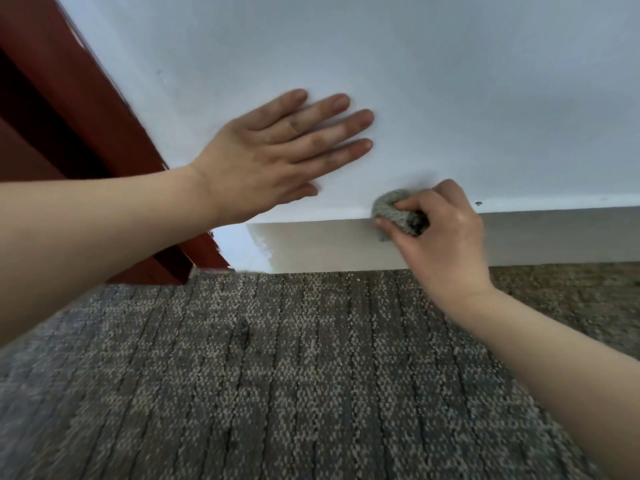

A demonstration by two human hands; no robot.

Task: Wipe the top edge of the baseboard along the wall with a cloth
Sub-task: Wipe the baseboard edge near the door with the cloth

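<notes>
The right hand [440, 237] pinches a balled grey cloth [398, 216] between thumb and curled fingertips against the baseboard [329, 244] top edge, the soft, light wad likely best held bunched, while the left hand [263, 157] lies flat, fingers straight, on the wall [450, 98].

Soft, even light, moderately bright, fills the scene. The white wall [450, 81] shades greyer toward the right. Faint, diffuse shadows lie beneath the left hand [263, 157] and above the cloth [394, 211]. Wide-angle distortion tilts the wall and red door frame [69, 98] and stretches the forearms [86, 230] at the edges. The carpet [277, 375] smears softly at the near corners and far right.
</notes>
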